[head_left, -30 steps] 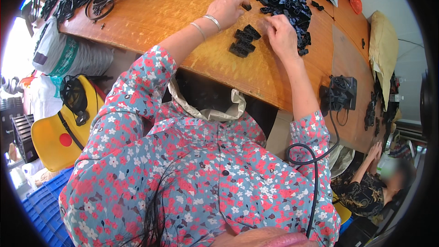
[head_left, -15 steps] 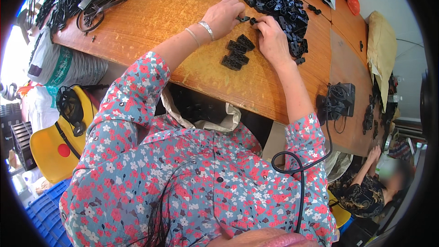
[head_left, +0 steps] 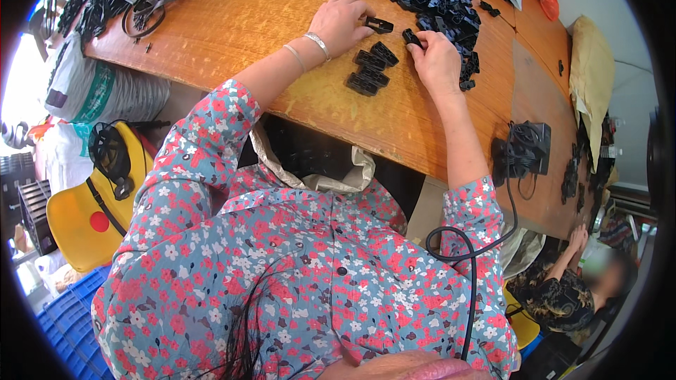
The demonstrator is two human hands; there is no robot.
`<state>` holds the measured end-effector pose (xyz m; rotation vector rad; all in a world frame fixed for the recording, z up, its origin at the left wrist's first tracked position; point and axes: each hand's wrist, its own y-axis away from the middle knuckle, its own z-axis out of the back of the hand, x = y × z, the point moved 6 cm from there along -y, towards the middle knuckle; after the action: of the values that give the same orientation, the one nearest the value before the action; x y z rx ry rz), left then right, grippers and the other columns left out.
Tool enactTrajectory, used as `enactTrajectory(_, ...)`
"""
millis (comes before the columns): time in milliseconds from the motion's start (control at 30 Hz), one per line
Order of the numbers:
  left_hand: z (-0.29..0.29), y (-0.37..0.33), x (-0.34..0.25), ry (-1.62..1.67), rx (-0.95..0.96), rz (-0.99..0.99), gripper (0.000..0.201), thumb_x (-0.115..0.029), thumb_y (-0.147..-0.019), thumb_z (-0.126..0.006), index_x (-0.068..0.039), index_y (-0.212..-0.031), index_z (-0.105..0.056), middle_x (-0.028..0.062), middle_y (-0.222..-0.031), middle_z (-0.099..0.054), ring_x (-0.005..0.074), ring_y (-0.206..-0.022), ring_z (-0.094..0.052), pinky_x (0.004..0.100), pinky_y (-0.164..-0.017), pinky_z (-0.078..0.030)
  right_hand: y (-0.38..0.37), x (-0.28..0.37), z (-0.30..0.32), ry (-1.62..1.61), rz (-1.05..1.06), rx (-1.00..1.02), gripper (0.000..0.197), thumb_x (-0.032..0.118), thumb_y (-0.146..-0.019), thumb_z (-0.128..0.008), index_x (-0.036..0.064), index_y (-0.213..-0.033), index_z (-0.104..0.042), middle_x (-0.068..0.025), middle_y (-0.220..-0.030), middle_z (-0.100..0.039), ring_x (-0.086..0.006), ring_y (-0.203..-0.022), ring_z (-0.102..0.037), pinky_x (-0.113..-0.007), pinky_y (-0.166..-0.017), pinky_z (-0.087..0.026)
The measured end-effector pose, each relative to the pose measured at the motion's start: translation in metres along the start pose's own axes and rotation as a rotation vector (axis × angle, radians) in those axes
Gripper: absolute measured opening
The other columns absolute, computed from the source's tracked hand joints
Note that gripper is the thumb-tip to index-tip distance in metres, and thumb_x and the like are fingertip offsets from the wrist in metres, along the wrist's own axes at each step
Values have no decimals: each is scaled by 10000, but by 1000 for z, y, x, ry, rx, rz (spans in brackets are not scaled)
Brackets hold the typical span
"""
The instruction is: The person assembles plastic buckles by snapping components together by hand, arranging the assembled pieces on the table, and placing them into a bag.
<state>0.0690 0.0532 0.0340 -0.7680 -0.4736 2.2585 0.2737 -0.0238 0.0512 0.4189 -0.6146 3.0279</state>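
Observation:
Over the wooden table [head_left: 232,21], my left hand [head_left: 341,24] pinches a small black plastic clip [head_left: 381,25] between thumb and fingers. My right hand [head_left: 438,63] grips another small black plastic piece [head_left: 412,37], dark and blocky. A short gap separates the two pieces. Just below them, nearer to me, several similar black clips [head_left: 372,69] lie side by side in a small stepped row. Beyond my right hand spreads a large heap of loose black plastic parts [head_left: 436,7].
Black straps and cords [head_left: 151,7] pile at the far left. A black adapter with coiled cable [head_left: 524,151] sits at the right, its cord trailing to me. An open bag [head_left: 359,176] hangs at the front edge. Another person [head_left: 563,288] sits at far right.
My hands have drawn apart slightly, and the pieces in both now show more plainly. The row of black clips stays in place.

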Motion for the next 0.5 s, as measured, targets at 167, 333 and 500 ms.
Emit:
enactTrajectory(167,-3,-3,5,90,48,32,307,-230,-874,-849,-93,-1130,-751,81,-1058,-727,306,-1066,-657,420,-969,-543,-13,39,7,-272,65,-37,210,134,-893,-815,81,-1093,-774,-115,-1046,-710,-325,-913,-724,-431,-812,-573)
enactTrajectory(333,-2,-7,8,120,97,84,323,-231,-854,-862,-81,-1119,-755,95,-1050,-745,301,-1070,-669,421,-958,-549,-22,49,-5,-247,230,-61,254,62,-844,-836,85,-1092,-787,-112,-1019,-692,-327,-914,-723,-428,-797,-588)
enactTrajectory(500,6,-12,8,137,126,106,328,-265,-865,-846,-68,-1116,-768,108,-1023,-766,303,-1014,-705,425,-908,-573,-20,53,-3,-197,330,-114,263,54,-849,-824,86,-1109,-795,-111,-1014,-688,-333,-907,-721,-430,-786,-590)
